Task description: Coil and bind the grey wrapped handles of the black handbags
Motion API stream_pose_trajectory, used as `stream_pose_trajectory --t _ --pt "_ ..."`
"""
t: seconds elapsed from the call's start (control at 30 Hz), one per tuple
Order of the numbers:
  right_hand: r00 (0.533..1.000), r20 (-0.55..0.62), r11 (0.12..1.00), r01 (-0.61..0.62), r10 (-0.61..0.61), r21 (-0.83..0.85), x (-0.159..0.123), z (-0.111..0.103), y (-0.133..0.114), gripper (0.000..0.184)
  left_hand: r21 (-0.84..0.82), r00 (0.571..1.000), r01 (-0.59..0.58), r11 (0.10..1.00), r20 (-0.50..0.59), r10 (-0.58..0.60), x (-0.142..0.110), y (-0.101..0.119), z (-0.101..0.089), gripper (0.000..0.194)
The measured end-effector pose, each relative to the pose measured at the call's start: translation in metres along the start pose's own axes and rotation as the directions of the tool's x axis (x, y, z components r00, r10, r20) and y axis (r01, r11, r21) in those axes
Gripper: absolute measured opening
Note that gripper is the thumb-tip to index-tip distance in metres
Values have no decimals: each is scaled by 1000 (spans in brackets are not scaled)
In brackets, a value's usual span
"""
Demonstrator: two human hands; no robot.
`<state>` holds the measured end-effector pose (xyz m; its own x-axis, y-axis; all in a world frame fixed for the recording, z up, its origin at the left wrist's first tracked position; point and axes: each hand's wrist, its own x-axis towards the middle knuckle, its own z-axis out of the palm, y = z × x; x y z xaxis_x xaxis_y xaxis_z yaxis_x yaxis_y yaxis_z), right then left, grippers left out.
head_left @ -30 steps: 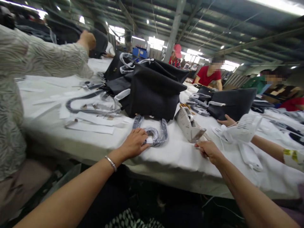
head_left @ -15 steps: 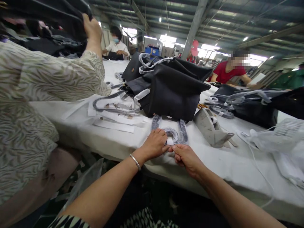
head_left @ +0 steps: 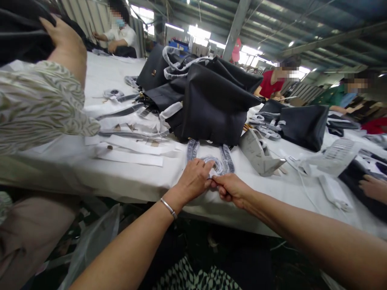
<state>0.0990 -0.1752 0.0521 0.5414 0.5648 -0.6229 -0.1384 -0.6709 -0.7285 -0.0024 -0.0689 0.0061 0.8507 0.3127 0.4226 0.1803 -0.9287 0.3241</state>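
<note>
Left hand: left hand is down on the table edge, fingers curled narrow onto the near end of the wrapped bag handle, silver bangle on the wrist.
Right hand: right hand comes in from the right, fingertips pinched shut on the same near loop, touching the left hand's fingertips.
Handle position: the wrapped bag handle lies just beyond both hands on the white table cover, a U shape with its bend toward the person.
Long axis: its two legs run away from the person, up to the black handbag it belongs to.
Which hand is nearer: both are on it; the left covers more of the bend, the right only nips the edge.
Just right of it: grey tape dispenser, near the handle but apart from it.
Left of it: white paper strips lying flat, and a loose dark strap further back.
Far left: a co-worker's patterned sleeve reaches over the table, hand on dark material.
Farther right: a second black bag and a white handheld fan.
Far side: people seated across the table; what they hold I cannot tell.
</note>
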Motion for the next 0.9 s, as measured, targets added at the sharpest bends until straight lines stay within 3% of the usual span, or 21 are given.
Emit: stream_pose_trajectory --t 0.17,0.37,0.57,0.9 --pt "999 40 999 -35 34 25 -1 -4 -4 32 117 997 -74 990 41 69 -3 3 -2 30" --pt "988 141 996 -72 65 46 -2 -11 -5 25 171 993 -28 985 119 8 3 9 -8 24" --pt "989 140 998 -61 56 29 -2 -12 -3 24 245 977 -71 967 214 18 9 13 -12 22" --pt "992 116 998 -58 57 5 -5 -15 -2 29 282 978 -45 958 206 -15 10 16 -8 24"
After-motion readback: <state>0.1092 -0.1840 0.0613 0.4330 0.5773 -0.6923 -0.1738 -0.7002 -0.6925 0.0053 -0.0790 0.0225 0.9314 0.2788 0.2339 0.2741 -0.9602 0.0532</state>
